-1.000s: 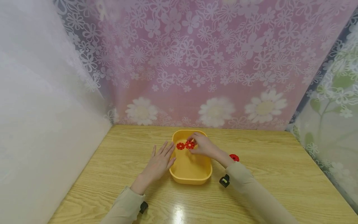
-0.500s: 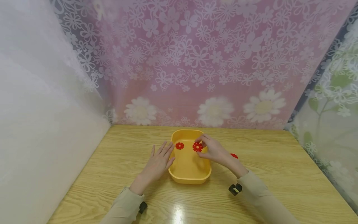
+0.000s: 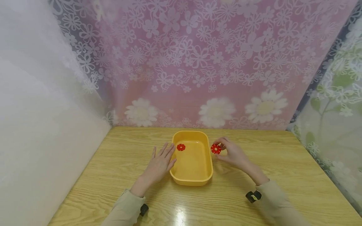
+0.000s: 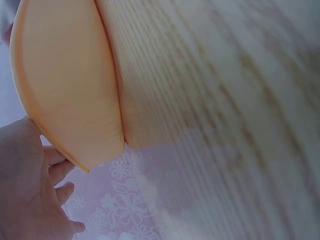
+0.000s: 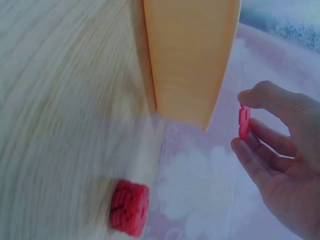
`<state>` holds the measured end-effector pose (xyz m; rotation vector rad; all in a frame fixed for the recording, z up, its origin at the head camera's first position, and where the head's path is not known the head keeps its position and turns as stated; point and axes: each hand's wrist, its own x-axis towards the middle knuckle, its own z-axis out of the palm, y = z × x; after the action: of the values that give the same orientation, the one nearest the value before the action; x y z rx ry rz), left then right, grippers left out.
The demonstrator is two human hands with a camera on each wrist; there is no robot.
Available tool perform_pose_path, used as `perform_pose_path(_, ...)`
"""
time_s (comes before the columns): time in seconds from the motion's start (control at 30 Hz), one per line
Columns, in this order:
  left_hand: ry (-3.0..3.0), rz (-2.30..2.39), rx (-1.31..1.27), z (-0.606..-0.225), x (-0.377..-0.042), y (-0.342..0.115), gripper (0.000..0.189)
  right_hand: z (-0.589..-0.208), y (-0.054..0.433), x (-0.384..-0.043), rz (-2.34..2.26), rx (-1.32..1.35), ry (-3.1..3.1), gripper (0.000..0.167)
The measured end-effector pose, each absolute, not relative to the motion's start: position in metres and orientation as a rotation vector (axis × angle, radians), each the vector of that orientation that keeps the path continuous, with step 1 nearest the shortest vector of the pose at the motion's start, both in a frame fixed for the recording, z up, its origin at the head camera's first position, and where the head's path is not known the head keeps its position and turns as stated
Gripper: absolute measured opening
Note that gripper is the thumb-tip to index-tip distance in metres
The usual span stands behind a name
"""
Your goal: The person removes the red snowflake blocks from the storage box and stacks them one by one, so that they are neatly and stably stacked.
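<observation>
A yellow plastic tub (image 3: 192,182) stands on the table, with one red notched disc (image 3: 181,147) lying inside near its far left corner. My right hand (image 3: 232,153) pinches a second red notched disc (image 3: 216,149) by its edges between thumb and fingertips, just outside the tub's right rim. From the right wrist the held disc (image 5: 244,121) shows edge-on. A stack of red discs (image 5: 129,207) stands on the table in that view; in the head view the right hand hides it. My left hand (image 3: 158,163) rests at the tub's left rim, fingers straight and spread.
The wood-grain table (image 3: 113,175) runs back to a pink floral curtain (image 3: 181,62). A pale sheet (image 3: 42,110) borders the left side, and a leaf-patterned one (image 3: 336,138) the right. Black wrist devices (image 3: 253,196) hang under both sleeves.
My right hand has moved right, carrying its disc from over the tub to outside the right rim. The other disc stays in the tub, and the left hand holds its place.
</observation>
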<state>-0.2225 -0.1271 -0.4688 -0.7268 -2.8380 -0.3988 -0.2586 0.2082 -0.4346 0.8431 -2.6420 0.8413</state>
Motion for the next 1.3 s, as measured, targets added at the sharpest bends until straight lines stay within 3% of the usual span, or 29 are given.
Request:
perform_pose_path(0.83, -2.825, -0.397, -0.723, -0.474, -0.225, -0.127, 0.058, -0.450, 0.280, -0.247, 0.798, 0.651, -2.656, 0.039)
perform_pose_path(1.3, -2.827, -0.428, -0.737, -0.469, -0.222, -0.128, 0.058, -0.464, 0.288, -0.252, 0.780, 0.649, -2.766, 0.038)
